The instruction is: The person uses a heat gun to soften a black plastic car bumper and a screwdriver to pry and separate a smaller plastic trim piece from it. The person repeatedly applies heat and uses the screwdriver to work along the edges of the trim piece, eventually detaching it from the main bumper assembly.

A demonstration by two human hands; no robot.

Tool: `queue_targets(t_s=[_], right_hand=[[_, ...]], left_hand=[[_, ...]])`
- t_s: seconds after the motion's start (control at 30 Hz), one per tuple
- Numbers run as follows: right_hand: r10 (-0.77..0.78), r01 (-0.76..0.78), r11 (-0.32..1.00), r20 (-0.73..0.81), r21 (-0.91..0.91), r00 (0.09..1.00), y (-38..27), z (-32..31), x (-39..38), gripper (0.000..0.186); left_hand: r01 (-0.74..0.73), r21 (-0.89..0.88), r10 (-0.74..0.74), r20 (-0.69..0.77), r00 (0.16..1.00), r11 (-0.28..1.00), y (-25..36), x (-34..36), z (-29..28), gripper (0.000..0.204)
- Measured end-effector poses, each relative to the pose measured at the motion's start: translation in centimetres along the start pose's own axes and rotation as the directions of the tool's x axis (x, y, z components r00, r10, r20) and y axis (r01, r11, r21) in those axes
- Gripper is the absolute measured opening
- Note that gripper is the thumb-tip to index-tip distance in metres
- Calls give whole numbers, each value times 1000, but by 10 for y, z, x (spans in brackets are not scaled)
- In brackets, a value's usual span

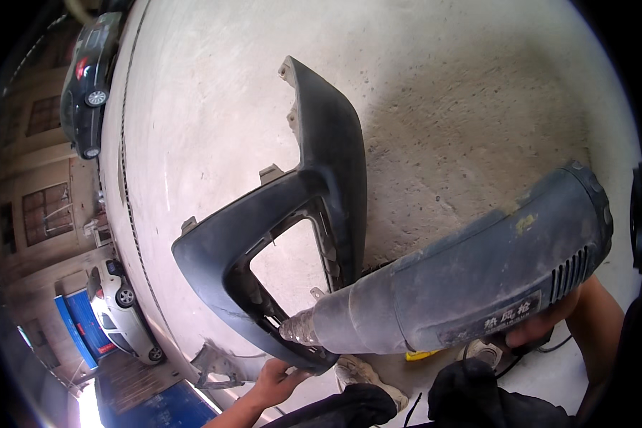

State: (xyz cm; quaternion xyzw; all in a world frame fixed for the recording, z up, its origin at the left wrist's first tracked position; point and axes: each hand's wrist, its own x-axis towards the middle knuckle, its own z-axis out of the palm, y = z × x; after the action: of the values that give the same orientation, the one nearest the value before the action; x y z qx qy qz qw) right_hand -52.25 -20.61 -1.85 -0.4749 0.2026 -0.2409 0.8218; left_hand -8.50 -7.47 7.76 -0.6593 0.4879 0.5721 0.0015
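Observation:
My right hand (546, 324) is closed around a dark, worn heat gun (435, 292), partly hidden behind its body. The metal nozzle points left, at the lower corner of a black plastic car bumper trim piece (332, 121). In this view the nozzle overlaps the trim's edge; whether they touch, I cannot tell. The trim has a large opening in its middle and small clips along its left edge. My left hand (277, 381) grips the trim's bottom edge, its fingers partly hidden behind it.
Beneath lies a concrete floor (478, 107). Shoes (367, 378) and a yellow thing (422, 355) are below the heat gun. Another grey trim part (221, 367) lies left of my left hand. A dark car (89, 85) and a white car (118, 314) stand far left. A cord (510, 367) hangs near my right hand.

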Motion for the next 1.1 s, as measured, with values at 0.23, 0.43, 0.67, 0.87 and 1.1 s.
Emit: queue_targets(t_s=[0.23, 0.43, 0.67, 0.87, 1.1], right_hand=[[163, -156, 984, -93, 81, 982, -14, 7, 9, 49], [261, -259, 940, 21, 223, 965, -16, 5, 11, 40], [277, -271, 958, 68, -93, 958, -6, -3, 11, 47], [258, -248, 959, 67, -135, 964, -4, -2, 4, 52], [275, -277, 958, 35, 77, 961, -16, 3, 13, 53]], left_hand=[[-17, 40, 17, -5, 1000, 999, -3, -3, 0, 24], [19, 36, -18, -8, 1000, 999, 7, -2, -1, 24], [60, 62, -57, -50, 997, 996, 4, -7, 1, 21], [60, 31, -59, -20, 998, 998, 6, -2, -1, 20], [45, 25, -45, -16, 999, 999, 11, -2, -1, 22]])
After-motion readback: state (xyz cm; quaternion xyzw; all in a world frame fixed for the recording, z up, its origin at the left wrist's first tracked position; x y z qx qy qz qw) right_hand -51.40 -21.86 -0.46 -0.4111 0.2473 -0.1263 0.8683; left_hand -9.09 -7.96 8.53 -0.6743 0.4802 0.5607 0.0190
